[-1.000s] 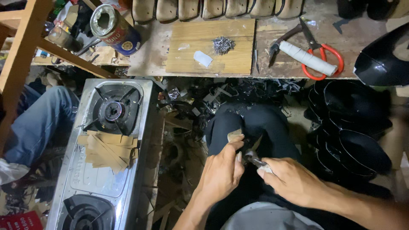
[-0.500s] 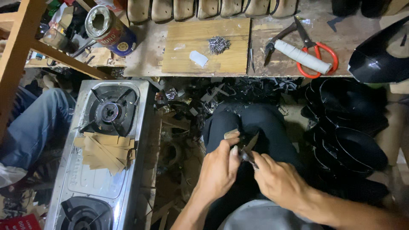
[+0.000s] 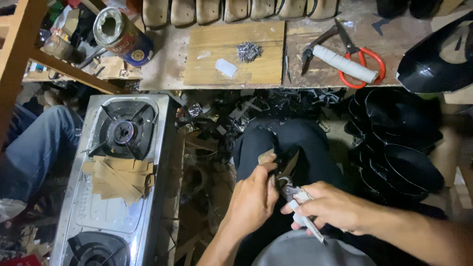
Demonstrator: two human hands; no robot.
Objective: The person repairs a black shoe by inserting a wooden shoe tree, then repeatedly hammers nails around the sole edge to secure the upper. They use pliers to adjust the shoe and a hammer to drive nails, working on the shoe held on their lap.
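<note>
The left hand and right hand work close together over the lap, with dark trousers just beneath them. To the left, a gas stove topped with a pile of tan strips walls off that side; a narrow gap littered with offcuts lies between. To the right, stacked black shoe uppers crowd in. Ahead, the wooden board has bare room around a heap of nails, while red-handled scissors occupy the bench beside it.
</note>
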